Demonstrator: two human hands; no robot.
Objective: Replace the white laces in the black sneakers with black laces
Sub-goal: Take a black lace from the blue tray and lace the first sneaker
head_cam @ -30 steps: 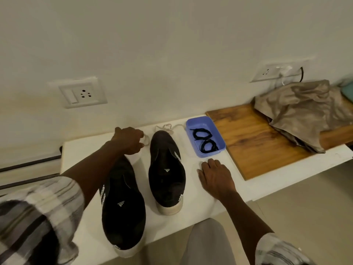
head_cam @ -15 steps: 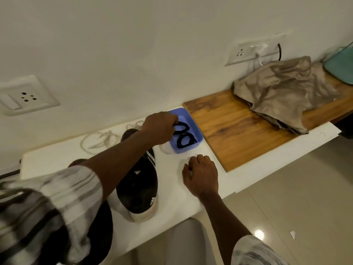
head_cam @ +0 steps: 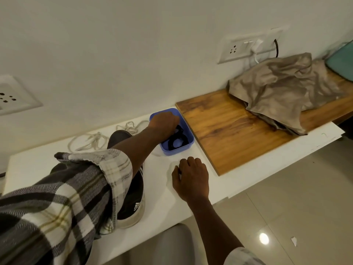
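My left hand [head_cam: 164, 123] reaches across into the blue tray [head_cam: 177, 148], fingers curled down onto the coiled black laces [head_cam: 176, 142], gripping one as far as I can see. A black sneaker [head_cam: 131, 199] with a white sole lies on the white table [head_cam: 34, 165] under my left forearm. The other sneaker is hidden by my checked sleeve. Two loose white laces [head_cam: 91, 142] lie against the wall behind the sneaker. My right hand [head_cam: 191, 177] rests on the table just in front of the tray, fingers bent, holding nothing.
A wooden board [head_cam: 229, 131] lies right of the tray, with a crumpled beige cloth [head_cam: 282, 88] on its far end. A wall socket [head_cam: 246, 46] with a plugged cable is above it. A teal object [head_cam: 342, 62] sits at the far right. The table's front edge drops to a tiled floor.
My left hand left the white lace behind the sneakers, crossed right and went down into the blue tray onto the black laces. My view swung right. The right hand stayed on the table.
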